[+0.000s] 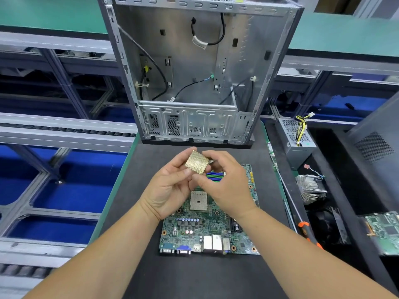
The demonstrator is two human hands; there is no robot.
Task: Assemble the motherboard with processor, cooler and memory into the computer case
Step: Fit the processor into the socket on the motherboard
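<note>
At the left, blue trays [64, 190] sit under a grey metal conveyor frame [64, 130]. On the dark work mat [133, 169], the left hand [170, 188] pinches the near-left edge of the square gold-pinned processor [197, 162], which is held tilted, pin side up, above the far part of the board. The right hand [224, 186] curls its fingers around the processor's right side, so both hands hold it. Below them the green motherboard [207, 231] lies flat on the mat, its beige square socket [198, 200] uncovered between the wrists. Beyond stands the open grey steel computer case [194, 61]. To the right lie a finned aluminium cooler [311, 188], an orange-handled screwdriver [304, 228] and a grey power supply box [295, 139].
</note>
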